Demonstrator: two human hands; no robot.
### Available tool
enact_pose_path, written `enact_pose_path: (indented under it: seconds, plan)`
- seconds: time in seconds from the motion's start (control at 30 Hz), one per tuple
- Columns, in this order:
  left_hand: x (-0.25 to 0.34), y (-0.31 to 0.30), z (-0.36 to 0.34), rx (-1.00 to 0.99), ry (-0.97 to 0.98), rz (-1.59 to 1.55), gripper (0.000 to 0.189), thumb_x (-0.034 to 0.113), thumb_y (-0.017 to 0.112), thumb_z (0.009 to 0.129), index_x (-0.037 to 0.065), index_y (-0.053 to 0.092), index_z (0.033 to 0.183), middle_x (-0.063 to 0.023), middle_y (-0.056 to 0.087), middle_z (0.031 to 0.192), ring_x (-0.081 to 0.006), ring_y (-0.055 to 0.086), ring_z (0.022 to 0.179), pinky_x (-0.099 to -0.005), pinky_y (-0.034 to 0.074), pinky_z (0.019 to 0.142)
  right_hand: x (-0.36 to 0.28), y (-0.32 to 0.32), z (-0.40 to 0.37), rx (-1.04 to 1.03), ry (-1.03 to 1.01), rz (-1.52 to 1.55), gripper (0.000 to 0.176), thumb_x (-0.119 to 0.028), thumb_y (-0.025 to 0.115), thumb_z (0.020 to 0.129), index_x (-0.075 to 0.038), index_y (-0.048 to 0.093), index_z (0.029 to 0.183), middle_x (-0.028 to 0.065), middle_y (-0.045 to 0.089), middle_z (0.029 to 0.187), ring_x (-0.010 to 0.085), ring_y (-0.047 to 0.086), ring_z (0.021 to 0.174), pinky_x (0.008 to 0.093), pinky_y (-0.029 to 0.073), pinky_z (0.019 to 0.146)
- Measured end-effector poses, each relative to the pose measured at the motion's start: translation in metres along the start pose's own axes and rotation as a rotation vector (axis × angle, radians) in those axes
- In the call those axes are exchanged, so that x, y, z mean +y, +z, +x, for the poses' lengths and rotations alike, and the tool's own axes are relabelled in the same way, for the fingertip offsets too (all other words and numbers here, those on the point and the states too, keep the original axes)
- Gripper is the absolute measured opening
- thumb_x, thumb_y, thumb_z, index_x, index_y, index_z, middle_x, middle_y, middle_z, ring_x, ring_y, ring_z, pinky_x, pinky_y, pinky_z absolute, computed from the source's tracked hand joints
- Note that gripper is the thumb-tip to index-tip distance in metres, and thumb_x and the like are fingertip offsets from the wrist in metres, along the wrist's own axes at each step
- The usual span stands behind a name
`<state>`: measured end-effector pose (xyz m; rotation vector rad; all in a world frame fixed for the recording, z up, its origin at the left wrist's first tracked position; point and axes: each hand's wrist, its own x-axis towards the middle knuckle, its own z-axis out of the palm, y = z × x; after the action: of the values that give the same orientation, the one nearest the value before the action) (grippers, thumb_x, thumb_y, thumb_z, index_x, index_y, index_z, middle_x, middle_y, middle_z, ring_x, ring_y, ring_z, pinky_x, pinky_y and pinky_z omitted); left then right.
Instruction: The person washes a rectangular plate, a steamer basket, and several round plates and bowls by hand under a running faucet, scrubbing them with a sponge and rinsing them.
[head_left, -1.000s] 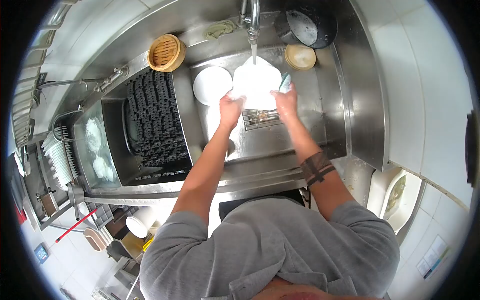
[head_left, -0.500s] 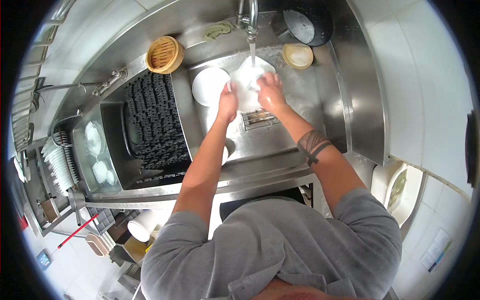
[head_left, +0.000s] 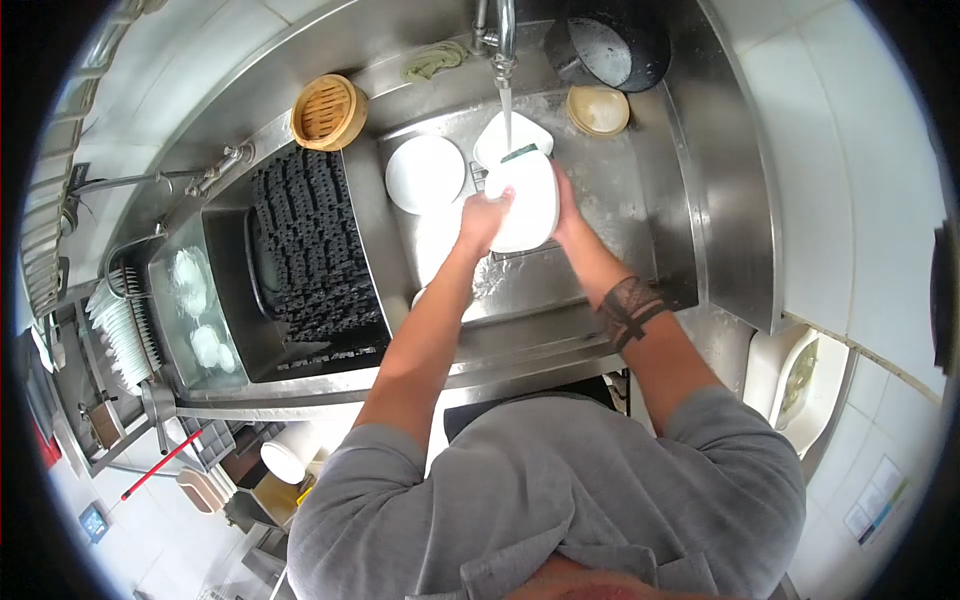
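Observation:
A white plate [head_left: 528, 208] with rounded corners is tilted up between my two hands, below the running tap. My left hand [head_left: 487, 218] grips its left edge, thumb on the face. My right hand [head_left: 567, 205] is closed at the plate's right side, its fingers hidden behind it. From behind the plate's top edge peeks a green scouring pad [head_left: 519, 153], apparently pressed there by the right fingers. Water from the faucet [head_left: 504, 70] falls onto another white dish [head_left: 505, 132] just beyond. A round white plate [head_left: 425, 174] lies to the left in the sink.
Around the steel sink [head_left: 625, 230] stand a bamboo steamer [head_left: 327, 112], a green cloth [head_left: 433, 61], a cream bowl [head_left: 598, 110] and a dark pot [head_left: 640, 50]. A black ridged mat [head_left: 310, 240] fills the left basin. Stacked plates [head_left: 122, 325] stand at far left.
The white plate has been raised and tilted up towards me. My right hand has shifted from its face to behind its right side, and the green pad's edge now shows.

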<state>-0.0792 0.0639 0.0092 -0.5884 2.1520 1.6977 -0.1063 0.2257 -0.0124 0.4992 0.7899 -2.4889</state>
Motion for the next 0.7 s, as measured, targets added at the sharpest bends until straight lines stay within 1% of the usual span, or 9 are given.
enact_pose_path:
  seconds: [0.1,0.17,0.23,0.27,0.33,0.47,0.57,0.6,0.7]
  plan:
    - [0.004,0.007,0.011,0.136,0.08,0.247,0.039,0.025,0.068,0.094,-0.01,0.068,0.112,-0.0345,0.069,0.091,-0.0473,0.068,0.095,-0.0478,0.052,0.085,0.009,0.044,-0.041,0.049,-0.09,0.201,0.059,-0.051,0.047,0.102,-0.007,0.053,0.14,0.0111,0.058,0.137,0.0248,0.056,0.124,0.0383,0.045,0.104]
    - [0.004,0.003,0.01,0.479,0.096,0.145,0.042,0.025,0.069,0.093,-0.012,0.066,0.113,-0.0314,0.07,0.091,-0.0466,0.069,0.094,-0.0474,0.051,0.086,-0.001,0.046,-0.061,0.053,-0.001,0.229,0.056,-0.032,0.059,0.1,-0.002,0.046,0.145,0.0153,0.056,0.137,0.0261,0.055,0.125,0.0375,0.046,0.104]
    - [-0.009,0.012,0.002,0.466,0.166,-0.056,0.041,0.02,0.069,0.091,-0.011,0.062,0.117,-0.0286,0.071,0.098,-0.0436,0.07,0.096,-0.0451,0.052,0.088,0.011,0.016,-0.051,0.365,-0.269,-0.343,0.055,-0.01,0.067,0.093,0.003,0.046,0.142,0.0187,0.054,0.137,0.0274,0.055,0.125,0.0408,0.045,0.106]
    - [-0.017,0.014,0.002,0.313,0.338,-0.041,0.044,0.015,0.071,0.089,-0.009,0.059,0.123,-0.0242,0.072,0.1,-0.0384,0.07,0.097,-0.0428,0.053,0.09,0.0,-0.003,-0.04,0.385,-0.349,-0.398,0.055,0.008,0.067,0.084,0.007,0.05,0.135,0.0196,0.06,0.126,0.0278,0.061,0.113,0.0414,0.055,0.09]
    - [0.006,0.001,-0.019,0.032,0.378,0.071,0.062,0.006,0.076,0.08,-0.006,0.051,0.135,-0.0204,0.072,0.11,-0.0315,0.07,0.104,-0.0405,0.052,0.097,-0.053,0.023,-0.055,0.329,-0.209,-0.654,0.049,0.008,0.066,0.084,0.007,0.052,0.131,0.0189,0.063,0.117,0.0273,0.064,0.099,0.0405,0.056,0.075]
    - [0.042,-0.006,-0.004,0.084,0.326,0.108,0.07,0.009,0.08,0.078,-0.003,0.048,0.139,-0.0236,0.07,0.118,-0.0323,0.069,0.112,-0.0411,0.052,0.098,-0.099,0.043,-0.049,0.266,0.174,-0.853,0.035,0.008,0.064,0.082,0.011,0.058,0.117,0.0184,0.068,0.09,0.0252,0.064,0.06,0.0393,0.048,0.041]
    - [0.072,-0.007,0.009,0.059,0.555,0.358,0.066,0.009,0.081,0.079,-0.001,0.048,0.136,-0.0321,0.066,0.117,-0.0431,0.067,0.11,-0.0458,0.054,0.092,-0.111,0.043,-0.04,0.212,0.253,-1.074,0.027,0.006,0.065,0.081,0.013,0.061,0.107,0.0198,0.067,0.085,0.0241,0.06,0.052,0.04,0.047,0.041]
    - [0.074,-0.009,0.01,0.098,0.654,0.438,0.056,0.025,0.078,0.086,-0.001,0.052,0.128,-0.0298,0.07,0.104,-0.0456,0.069,0.101,-0.0488,0.055,0.085,-0.109,0.043,-0.042,0.213,0.261,-1.075,0.027,0.006,0.065,0.081,0.013,0.061,0.107,0.0198,0.067,0.085,0.0241,0.06,0.052,0.04,0.047,0.041]
    - [0.094,-0.006,0.014,0.1,0.317,0.773,0.053,0.045,0.07,0.092,0.0,0.056,0.118,-0.0265,0.073,0.094,-0.0446,0.071,0.091,-0.0495,0.056,0.079,-0.112,0.052,-0.04,0.299,0.248,-1.138,0.022,0.003,0.067,0.08,0.013,0.064,0.098,0.0202,0.067,0.083,0.0239,0.061,0.053,0.0384,0.043,0.039]
